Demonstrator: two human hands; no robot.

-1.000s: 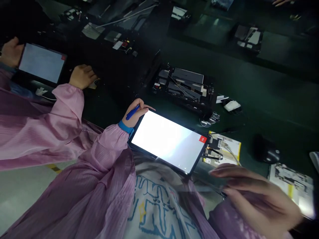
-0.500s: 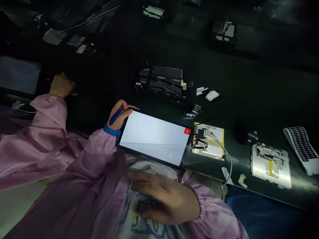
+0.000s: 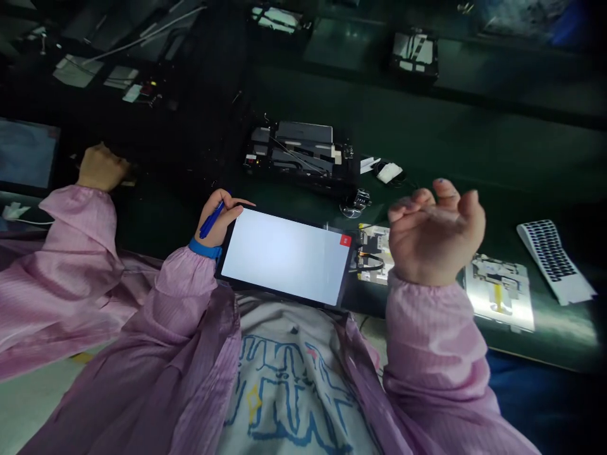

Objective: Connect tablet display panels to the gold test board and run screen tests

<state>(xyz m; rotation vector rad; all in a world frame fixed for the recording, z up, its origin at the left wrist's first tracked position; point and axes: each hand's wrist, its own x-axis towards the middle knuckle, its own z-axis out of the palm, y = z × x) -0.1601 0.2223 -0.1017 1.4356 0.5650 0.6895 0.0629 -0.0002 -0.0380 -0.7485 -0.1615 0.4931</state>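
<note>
A tablet (image 3: 284,256) with a bright white screen and a small red square in its top right corner lies at the near edge of the dark bench. My left hand (image 3: 217,218) grips the tablet's left end and also pinches a blue pen (image 3: 212,219). My right hand (image 3: 436,230) is raised above the bench to the right of the tablet, palm up, fingers loosely curled and apart, with nothing in it. Under that hand lies a yellow-backed circuit assembly (image 3: 372,253) joined to the tablet by a cable.
A dark test fixture (image 3: 298,151) with wires stands behind the tablet. A white plate with parts (image 3: 500,292) and a strip of a keyboard (image 3: 552,259) lie at the right. At the left a co-worker's hand (image 3: 99,167) in a pink sleeve rests beside another screen (image 3: 26,155).
My right hand has risen from my lap to above the bench beside the tablet, turning palm up. The left hand has kept its hold on the tablet and pen.
</note>
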